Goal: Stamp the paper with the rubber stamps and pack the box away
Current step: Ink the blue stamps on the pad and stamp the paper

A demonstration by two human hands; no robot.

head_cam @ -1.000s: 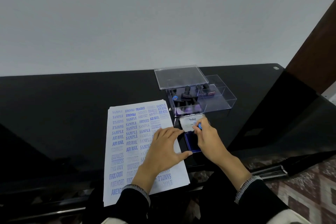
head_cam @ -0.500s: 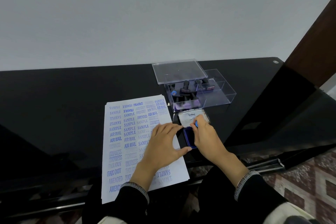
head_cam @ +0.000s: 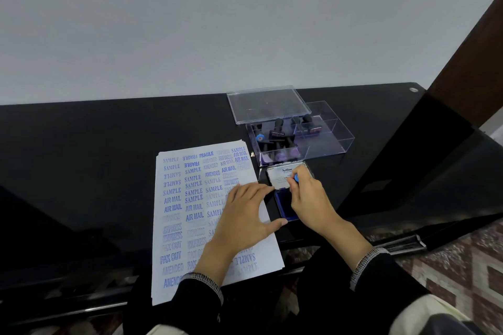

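Stamped paper [head_cam: 190, 198] — open clear box [head_cam: 324, 141]

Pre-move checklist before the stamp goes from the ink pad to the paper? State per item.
1. Stamp gripped: right hand holds the stamp with the blue cap over the ink pad. Ok.
2. Stamp face inked: hidden under the hand. Cannot tell.
3. Paper held down: left hand rests flat on the paper, near its right edge. Ok.
4. Free spot for a print: most of the sheet is printed already; a bare patch shows by the left thumb. Ok, but tight.
5. Ink pad lid open, hinged back. Ok.
6. Clear box open, its lid propped on the back rim, other stamps inside. Ok.
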